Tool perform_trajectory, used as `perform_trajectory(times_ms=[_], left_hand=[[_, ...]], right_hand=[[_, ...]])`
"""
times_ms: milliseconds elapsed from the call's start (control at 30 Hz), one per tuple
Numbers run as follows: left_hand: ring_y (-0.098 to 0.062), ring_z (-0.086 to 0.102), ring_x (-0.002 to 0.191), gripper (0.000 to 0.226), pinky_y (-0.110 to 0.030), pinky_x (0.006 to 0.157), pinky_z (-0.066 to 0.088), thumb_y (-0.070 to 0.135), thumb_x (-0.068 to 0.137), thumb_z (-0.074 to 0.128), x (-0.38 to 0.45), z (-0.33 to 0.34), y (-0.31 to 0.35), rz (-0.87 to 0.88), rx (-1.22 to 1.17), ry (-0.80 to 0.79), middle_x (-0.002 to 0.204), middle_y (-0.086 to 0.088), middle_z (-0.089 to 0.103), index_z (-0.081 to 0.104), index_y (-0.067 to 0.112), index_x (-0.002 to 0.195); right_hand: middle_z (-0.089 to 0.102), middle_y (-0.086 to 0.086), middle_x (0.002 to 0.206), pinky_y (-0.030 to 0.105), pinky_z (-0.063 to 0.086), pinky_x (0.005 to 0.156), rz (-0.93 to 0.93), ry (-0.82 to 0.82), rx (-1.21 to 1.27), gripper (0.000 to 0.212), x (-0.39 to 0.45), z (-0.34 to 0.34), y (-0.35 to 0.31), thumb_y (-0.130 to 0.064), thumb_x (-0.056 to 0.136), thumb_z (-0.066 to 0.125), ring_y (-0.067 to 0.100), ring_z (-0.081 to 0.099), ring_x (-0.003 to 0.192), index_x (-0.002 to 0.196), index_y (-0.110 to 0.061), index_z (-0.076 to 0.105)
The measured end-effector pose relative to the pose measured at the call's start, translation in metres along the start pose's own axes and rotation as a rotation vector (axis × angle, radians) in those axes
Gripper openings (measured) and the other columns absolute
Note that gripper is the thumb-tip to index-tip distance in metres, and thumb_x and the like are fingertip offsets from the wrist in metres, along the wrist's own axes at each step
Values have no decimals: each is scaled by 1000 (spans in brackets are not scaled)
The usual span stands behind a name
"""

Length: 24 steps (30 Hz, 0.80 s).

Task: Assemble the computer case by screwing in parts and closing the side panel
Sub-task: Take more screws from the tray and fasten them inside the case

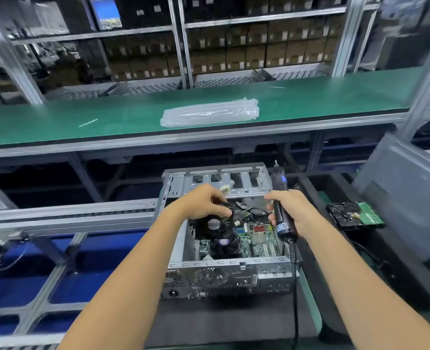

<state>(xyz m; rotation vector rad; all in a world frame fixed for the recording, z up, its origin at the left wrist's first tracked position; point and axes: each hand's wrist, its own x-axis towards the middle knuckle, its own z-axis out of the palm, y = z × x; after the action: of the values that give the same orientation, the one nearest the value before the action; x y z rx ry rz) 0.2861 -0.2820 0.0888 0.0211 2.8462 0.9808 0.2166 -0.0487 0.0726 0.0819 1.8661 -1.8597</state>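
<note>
An open metal computer case lies on its side in front of me, its motherboard showing inside. My left hand grips a black cooler fan by its upper edge, above the board's left half. My right hand holds a black electric screwdriver by its body, tip pointing up and away over the case's right edge. The screwdriver's coiled cable hangs down past the case's rear panel. The grey side panel leans upright at the right, off the case.
A hard drive with a green circuit board lies on the black mat right of the case. A clear plastic bag lies on the green shelf above. Aluminium conveyor rails run to the left, over blue bins. Racks of boxes fill the background.
</note>
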Motion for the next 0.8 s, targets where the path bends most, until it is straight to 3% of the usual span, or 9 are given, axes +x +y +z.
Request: perform_trajectory(times_ms=[100, 267, 367, 567, 700, 800], left_hand=[[-4, 56, 71, 26, -24, 65, 41, 48, 73, 76, 7, 20, -3, -19, 20, -134, 78, 14, 60, 66, 29, 87], [-11, 46, 61, 30, -28, 61, 35, 45, 79, 72, 10, 43, -10, -58, 113, -332, 70, 7, 53, 58, 19, 78], [-12, 45, 62, 33, -29, 63, 34, 44, 78, 73, 4, 46, -16, -111, 105, -417, 70, 5, 52, 58, 14, 82], [-15, 31, 61, 36, -29, 62, 26, 38, 84, 69, -8, 54, -23, -130, 17, -551, 66, 2, 39, 47, 11, 74], [3, 47, 51, 23, -14, 60, 35, 28, 91, 63, -10, 52, -20, -154, 0, -634, 57, 19, 52, 58, 13, 74], [-2, 59, 72, 24, -9, 62, 35, 26, 96, 55, -10, 51, -19, -155, 23, -677, 55, 17, 56, 58, 15, 75]], right_hand=[[62, 14, 73, 27, 46, 42, -22, -89, -155, 15, -1, 3, 4, -9, 86, 69, 24, 55, 41, 93, -2, 57], [64, 12, 69, 28, 48, 43, 18, -204, -272, 17, -2, 16, 24, -9, 87, 68, 23, 57, 42, 96, -1, 57], [60, 15, 77, 28, 49, 44, 32, -223, -312, 18, 2, 21, 34, -11, 86, 69, 23, 58, 43, 98, -2, 58], [58, 17, 76, 33, 51, 48, 55, -215, -296, 20, 7, 27, 42, -11, 85, 70, 27, 59, 45, 97, -3, 56], [57, 17, 71, 31, 49, 44, 55, -215, -272, 20, 9, 32, 44, -10, 85, 69, 27, 58, 44, 97, -2, 54], [57, 17, 73, 30, 49, 44, 59, -213, -280, 21, 7, 34, 46, -9, 85, 69, 26, 58, 43, 97, -4, 52]])
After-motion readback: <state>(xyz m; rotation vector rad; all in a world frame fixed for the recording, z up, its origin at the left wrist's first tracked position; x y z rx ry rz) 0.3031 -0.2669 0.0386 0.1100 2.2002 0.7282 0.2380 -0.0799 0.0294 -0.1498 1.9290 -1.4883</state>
